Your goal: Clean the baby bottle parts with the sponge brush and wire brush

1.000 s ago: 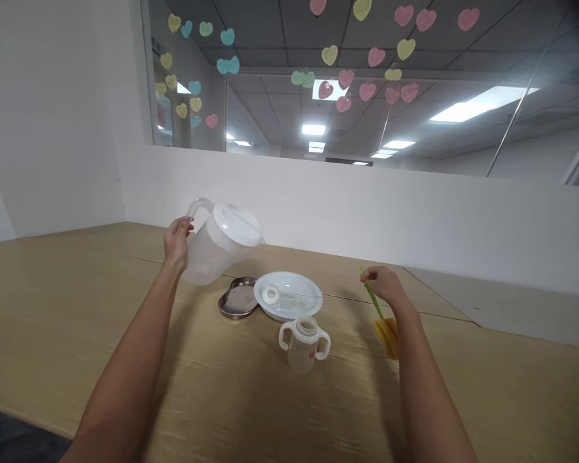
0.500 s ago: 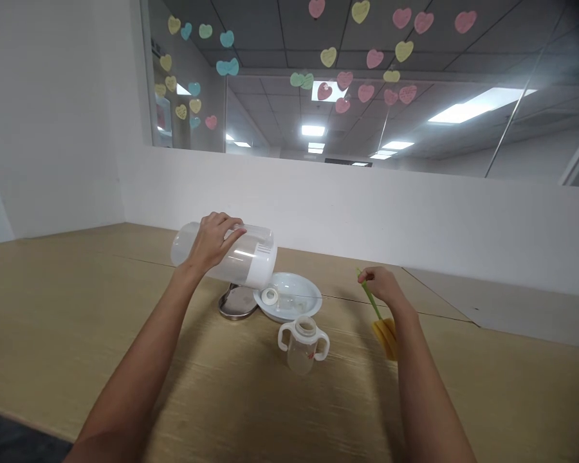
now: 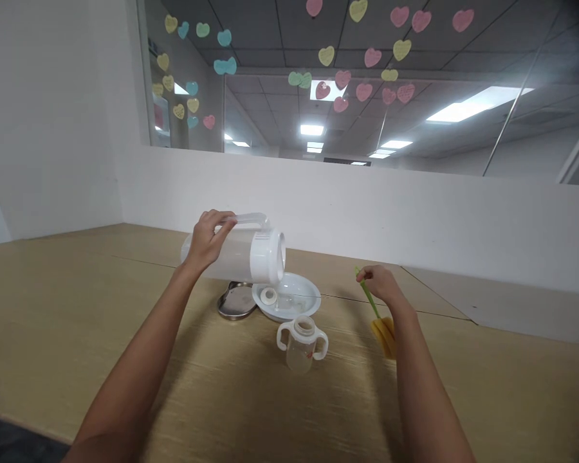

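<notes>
My left hand (image 3: 210, 239) is closed on the handle of a translucent plastic pitcher (image 3: 238, 254) with a white rim. The pitcher lies nearly level in the air, its mouth turned right above a white bowl (image 3: 311, 297). A white ring-shaped piece (image 3: 269, 296) and something clear lie in that bowl. Pinched in my right hand (image 3: 379, 283) is the green handle of a sponge brush (image 3: 383, 335), its yellow head hanging down. Between my arms a clear baby bottle (image 3: 300, 354) with two white side handles stands upright and uncapped.
A shallow metal tray (image 3: 236, 302) sits left of the bowl, partly under the pitcher. All of it rests on a wood-coloured table (image 3: 212, 405). Behind runs a white wall (image 3: 347, 212) with a window carrying heart-shaped notes.
The pitcher has shifted slightly right and turned, so its handle and open mouth now show more. My right hand and the brush have stayed about where they were.
</notes>
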Demonstrator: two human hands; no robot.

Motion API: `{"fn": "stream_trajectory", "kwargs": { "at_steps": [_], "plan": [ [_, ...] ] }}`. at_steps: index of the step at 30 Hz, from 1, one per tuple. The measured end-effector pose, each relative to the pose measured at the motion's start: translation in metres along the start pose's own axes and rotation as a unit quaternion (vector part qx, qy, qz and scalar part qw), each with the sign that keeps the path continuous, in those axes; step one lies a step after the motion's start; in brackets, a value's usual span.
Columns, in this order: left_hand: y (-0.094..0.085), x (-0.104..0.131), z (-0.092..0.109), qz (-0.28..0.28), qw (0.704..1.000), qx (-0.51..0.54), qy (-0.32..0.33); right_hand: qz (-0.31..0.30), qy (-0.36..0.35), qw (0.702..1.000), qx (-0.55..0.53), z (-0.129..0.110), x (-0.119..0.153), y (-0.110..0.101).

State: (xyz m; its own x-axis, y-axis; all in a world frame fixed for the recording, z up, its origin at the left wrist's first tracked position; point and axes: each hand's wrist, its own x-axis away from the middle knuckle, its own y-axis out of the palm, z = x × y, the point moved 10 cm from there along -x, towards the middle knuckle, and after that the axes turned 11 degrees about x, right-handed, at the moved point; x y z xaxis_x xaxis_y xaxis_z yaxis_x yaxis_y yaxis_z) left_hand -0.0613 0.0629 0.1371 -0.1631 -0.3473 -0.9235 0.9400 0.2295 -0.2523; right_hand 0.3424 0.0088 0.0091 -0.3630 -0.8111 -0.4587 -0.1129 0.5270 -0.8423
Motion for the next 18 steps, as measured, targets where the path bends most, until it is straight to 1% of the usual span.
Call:
{"fn": "stream_trajectory", "kwargs": {
  "at_steps": [2,4,6,7,10,12,14,15,16,17,18],
  "plan": [
    [-0.007,-0.001,-0.004,0.033,0.998,0.049,-0.022,-0.002,0.002,1.000,0.001,0.000,0.000,0.000],
    [-0.011,-0.002,-0.007,0.050,0.993,0.099,-0.045,-0.005,0.004,1.000,0.001,0.000,0.001,0.000],
    [-0.010,-0.003,-0.004,0.052,0.987,0.142,-0.060,-0.009,0.006,1.000,0.002,0.000,0.001,0.001],
    [-0.008,-0.003,0.000,0.046,0.985,0.157,-0.062,-0.010,0.006,1.000,0.002,-0.001,0.001,0.001],
    [0.002,-0.003,0.026,-0.003,0.984,0.173,-0.043,-0.011,0.006,1.000,0.002,-0.001,0.001,0.001],
    [0.010,-0.001,0.047,-0.051,0.985,0.160,-0.022,-0.010,0.008,1.000,0.003,-0.002,0.002,0.000],
    [0.018,0.002,0.062,-0.091,0.985,0.144,-0.008,-0.008,0.009,1.000,0.003,-0.002,0.002,-0.001],
    [0.021,0.002,0.065,-0.099,0.985,0.139,-0.008,-0.007,0.009,1.000,0.003,-0.002,0.002,-0.001],
    [0.021,0.002,0.063,-0.097,0.985,0.139,-0.013,-0.006,0.008,1.000,0.003,-0.002,0.001,-0.002],
    [0.019,0.000,0.057,-0.081,0.986,0.146,-0.023,-0.004,0.007,1.000,0.003,-0.003,0.001,-0.002],
    [0.014,-0.001,0.047,-0.055,0.985,0.159,-0.037,-0.003,0.006,1.000,0.002,-0.003,0.001,-0.002]
  ]
}}
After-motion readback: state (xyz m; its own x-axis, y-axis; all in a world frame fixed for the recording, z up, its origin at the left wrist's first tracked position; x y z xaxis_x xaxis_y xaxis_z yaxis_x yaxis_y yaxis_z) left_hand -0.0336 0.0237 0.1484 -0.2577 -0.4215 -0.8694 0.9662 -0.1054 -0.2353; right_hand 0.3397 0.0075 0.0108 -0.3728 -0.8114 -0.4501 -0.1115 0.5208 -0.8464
